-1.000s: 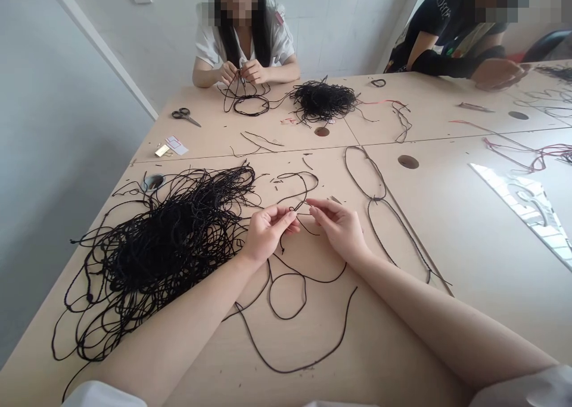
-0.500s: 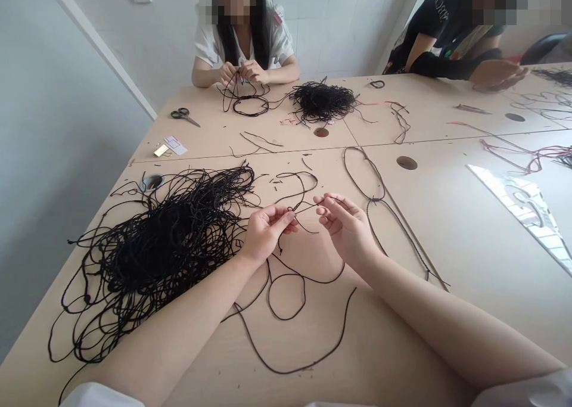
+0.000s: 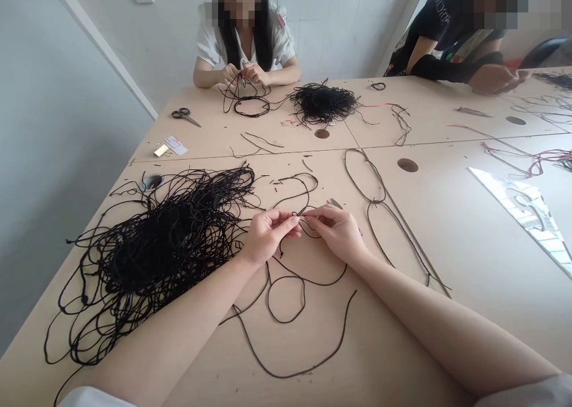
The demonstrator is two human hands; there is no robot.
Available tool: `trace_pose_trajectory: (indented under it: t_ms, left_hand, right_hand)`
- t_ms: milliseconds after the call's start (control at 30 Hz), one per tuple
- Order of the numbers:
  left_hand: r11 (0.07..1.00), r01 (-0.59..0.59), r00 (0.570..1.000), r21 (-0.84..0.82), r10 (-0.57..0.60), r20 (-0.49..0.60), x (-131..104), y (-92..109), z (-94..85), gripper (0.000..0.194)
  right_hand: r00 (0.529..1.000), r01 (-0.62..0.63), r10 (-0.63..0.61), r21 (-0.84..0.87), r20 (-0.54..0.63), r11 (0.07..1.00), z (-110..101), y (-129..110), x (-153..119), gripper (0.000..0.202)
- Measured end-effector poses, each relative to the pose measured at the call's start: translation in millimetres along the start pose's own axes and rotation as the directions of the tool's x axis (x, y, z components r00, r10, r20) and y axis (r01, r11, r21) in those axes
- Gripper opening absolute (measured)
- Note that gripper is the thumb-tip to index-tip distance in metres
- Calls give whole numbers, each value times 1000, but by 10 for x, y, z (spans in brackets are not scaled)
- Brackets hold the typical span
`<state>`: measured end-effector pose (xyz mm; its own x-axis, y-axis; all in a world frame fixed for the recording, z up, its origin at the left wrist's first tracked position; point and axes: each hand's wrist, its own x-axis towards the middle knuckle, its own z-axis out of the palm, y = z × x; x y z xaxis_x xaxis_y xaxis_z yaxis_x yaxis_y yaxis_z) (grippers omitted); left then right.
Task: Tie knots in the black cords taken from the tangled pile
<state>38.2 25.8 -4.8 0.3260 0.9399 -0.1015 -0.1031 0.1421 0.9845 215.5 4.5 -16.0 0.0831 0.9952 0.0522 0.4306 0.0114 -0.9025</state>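
Observation:
A thin black cord runs up from my fingertips in a curved loop. My left hand pinches it between thumb and index finger, by a small loop or knot. Close against it, my right hand has thumb and fingers closed on the same cord, fingertips nearly touching the left ones. Something small and pointed, perhaps a blade tip, shows just beyond the right hand. Loose lengths of black cord curl on the table below. A large tangled pile of black cords lies beside my left forearm.
Looped cord lies right of my hands. Across the table, a person's hands work black cord near scissors and another cord pile. A second person's forearms rest at the back right. A clear plastic piece lies right.
My right hand has moved left and down to my left hand, closing the gap between them. The pointed object beyond the right hand has come into view.

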Motion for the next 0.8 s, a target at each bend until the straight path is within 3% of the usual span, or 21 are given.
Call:
trace_pose_trajectory:
  t_ms: [267,500,800]
  left_hand:
    - [1000,20,994,22,-23,107,-4,17,-19,20]
    - [999,29,997,26,-31,77,-8,31,-16,22]
    - [996,6,993,93,-17,116,-13,31,-20,20]
  right_hand:
    - [993,116,-118,129,4,985,6,47,21,12]
    - [994,100,-107,189,26,977,-4,58,38,12]
    - [991,106,-122,247,51,963,24,34,-13,11]
